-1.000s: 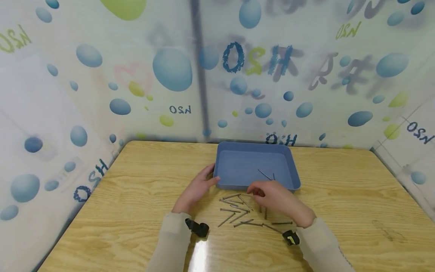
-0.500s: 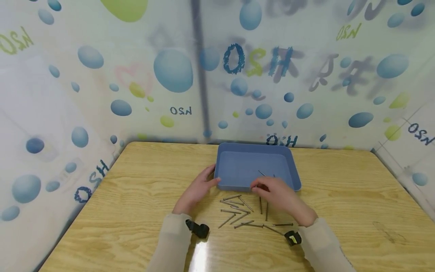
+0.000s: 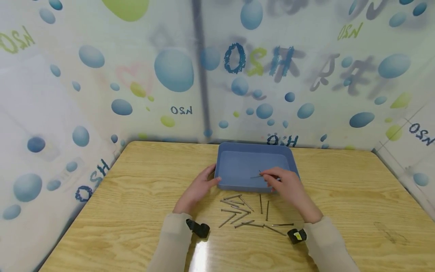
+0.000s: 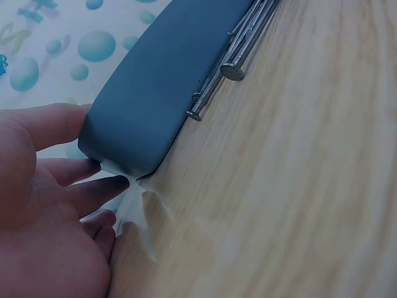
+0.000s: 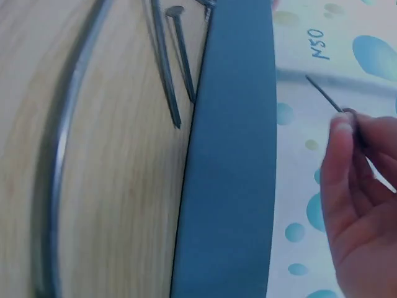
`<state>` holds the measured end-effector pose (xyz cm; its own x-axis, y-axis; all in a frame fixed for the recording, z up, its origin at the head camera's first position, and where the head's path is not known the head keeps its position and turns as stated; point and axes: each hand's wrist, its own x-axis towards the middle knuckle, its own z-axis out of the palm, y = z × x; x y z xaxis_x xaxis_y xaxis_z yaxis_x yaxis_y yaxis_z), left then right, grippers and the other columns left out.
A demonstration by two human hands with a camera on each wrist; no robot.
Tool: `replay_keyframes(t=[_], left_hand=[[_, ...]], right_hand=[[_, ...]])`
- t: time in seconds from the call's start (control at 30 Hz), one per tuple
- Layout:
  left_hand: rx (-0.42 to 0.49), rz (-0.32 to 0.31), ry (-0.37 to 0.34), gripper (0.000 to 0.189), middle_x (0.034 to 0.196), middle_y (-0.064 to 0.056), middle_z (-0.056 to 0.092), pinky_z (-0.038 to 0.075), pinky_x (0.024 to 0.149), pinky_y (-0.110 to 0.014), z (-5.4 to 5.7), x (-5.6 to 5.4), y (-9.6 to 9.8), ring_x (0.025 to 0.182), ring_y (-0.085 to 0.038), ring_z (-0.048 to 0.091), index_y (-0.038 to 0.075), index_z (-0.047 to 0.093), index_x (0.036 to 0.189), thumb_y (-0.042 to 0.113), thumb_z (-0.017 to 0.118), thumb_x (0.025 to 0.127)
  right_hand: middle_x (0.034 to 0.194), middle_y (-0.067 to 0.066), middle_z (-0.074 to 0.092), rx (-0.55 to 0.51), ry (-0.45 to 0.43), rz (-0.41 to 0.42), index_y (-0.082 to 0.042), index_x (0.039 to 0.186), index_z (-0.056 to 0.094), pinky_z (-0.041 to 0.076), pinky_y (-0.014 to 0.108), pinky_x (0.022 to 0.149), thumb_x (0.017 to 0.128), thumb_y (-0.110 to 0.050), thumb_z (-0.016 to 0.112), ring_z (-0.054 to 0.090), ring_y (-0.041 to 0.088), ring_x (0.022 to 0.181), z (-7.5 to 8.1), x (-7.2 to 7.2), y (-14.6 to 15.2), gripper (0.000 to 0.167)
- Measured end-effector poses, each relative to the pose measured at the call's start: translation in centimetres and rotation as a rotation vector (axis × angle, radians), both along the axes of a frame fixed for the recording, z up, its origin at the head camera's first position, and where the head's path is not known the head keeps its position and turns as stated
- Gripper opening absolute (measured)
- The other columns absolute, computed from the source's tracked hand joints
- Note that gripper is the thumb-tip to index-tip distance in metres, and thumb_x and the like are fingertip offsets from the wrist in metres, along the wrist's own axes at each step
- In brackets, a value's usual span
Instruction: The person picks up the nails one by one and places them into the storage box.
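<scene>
Head view: your right hand (image 3: 287, 186) pinched a metal nail (image 3: 255, 177) over the blue tray (image 3: 234, 164); your left hand (image 3: 199, 186), spread, rested against the tray's near-left corner.
Nail's handling: likely light, stiff, slick, hardly fragile; mid-shank seemed the best hold.
Nail's axis: ran roughly along the tray's long side, free end pointing left.

**Wide from your head, close at your wrists**

Your head view looks forward and down across the pale wood-grain table (image 3: 153, 173), over the shallow blue rectangular tray (image 3: 238, 162), to the white wall with blue drops (image 3: 217, 90). Your left-wrist view sits low and close, slanted, facing the tray's near left corner. Your right-wrist view, equally close, is rolled sideways at the tray's near side. All three share that side and some grey metal nails (image 4: 232, 72) beside it.
</scene>
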<state>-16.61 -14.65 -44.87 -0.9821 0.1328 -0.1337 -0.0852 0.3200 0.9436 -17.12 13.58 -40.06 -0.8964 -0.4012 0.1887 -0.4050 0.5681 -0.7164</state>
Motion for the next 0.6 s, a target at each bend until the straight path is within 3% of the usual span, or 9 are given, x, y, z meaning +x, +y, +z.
replay_keyframes(t=[0.27, 0.47, 0.6], left_hand=[[-0.001, -0.016, 0.009, 0.058, 0.144, 0.002, 0.024, 0.018, 0.106, -0.043, 0.5, 0.2, 0.1, 0.132, -0.016, 0.016, 0.018, 0.025, 0.142, 0.026, 0.052, 0.091], [-0.018, 0.002, 0.001, 0.058, 0.143, 0.005, 0.025, 0.018, 0.106, -0.043, 0.1, -0.1, 0.0, 0.132, -0.015, 0.017, 0.021, 0.026, 0.142, 0.029, 0.052, 0.09], [-0.023, -0.001, 0.005, 0.059, 0.144, 0.004, 0.025, 0.018, 0.105, -0.043, 0.0, -0.1, 0.0, 0.132, -0.016, 0.017, 0.021, 0.026, 0.142, 0.029, 0.052, 0.09]], right_hand=[[0.075, 0.007, 0.061, -0.091, -0.092, -0.095, -0.011, 0.108, 0.064, 0.046, 0.033, 0.053, 0.09, -0.039, 0.048, 0.056, 0.024, 0.065, 0.1, -0.5, 0.7, 0.037], [0.083, 0.01, 0.062, -0.106, -0.125, -0.111, -0.008, 0.111, 0.062, 0.051, 0.04, 0.064, 0.093, -0.031, 0.047, 0.059, 0.02, 0.069, -0.4, -1.1, 1.3, 0.033], [0.09, 0.009, 0.064, -0.103, -0.129, -0.102, -0.008, 0.114, 0.06, 0.051, 0.037, 0.067, 0.094, -0.023, 0.046, 0.06, 0.02, 0.075, -0.8, -1.4, 1.5, 0.029]])
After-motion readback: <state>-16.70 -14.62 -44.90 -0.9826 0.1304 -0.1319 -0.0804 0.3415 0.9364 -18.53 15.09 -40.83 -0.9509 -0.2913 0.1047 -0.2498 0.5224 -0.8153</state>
